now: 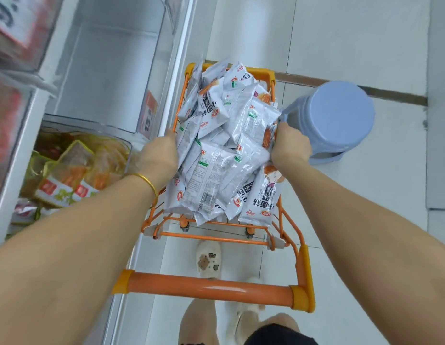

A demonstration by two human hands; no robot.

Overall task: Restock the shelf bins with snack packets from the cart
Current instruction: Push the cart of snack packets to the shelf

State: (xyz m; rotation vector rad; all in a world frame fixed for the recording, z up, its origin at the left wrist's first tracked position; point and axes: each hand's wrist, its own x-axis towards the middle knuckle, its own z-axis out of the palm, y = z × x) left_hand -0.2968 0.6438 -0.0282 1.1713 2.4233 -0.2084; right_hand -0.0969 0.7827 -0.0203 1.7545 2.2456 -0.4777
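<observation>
The fingers of the left hand [159,158] and right hand [291,148] are buried in the heap of silver-white snack packets [216,170], so their hold can't be judged; the red-labelled clear bin [15,26] up on the left is smeared and cut by the edge

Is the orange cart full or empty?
Full: white snack packets are heaped above the rim of the orange cart, hiding its bottom.

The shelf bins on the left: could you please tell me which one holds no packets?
The middle bin, beside the cart's far end: bare inside, whereas the far bin holds red packets and the near bin yellow packets.
</observation>
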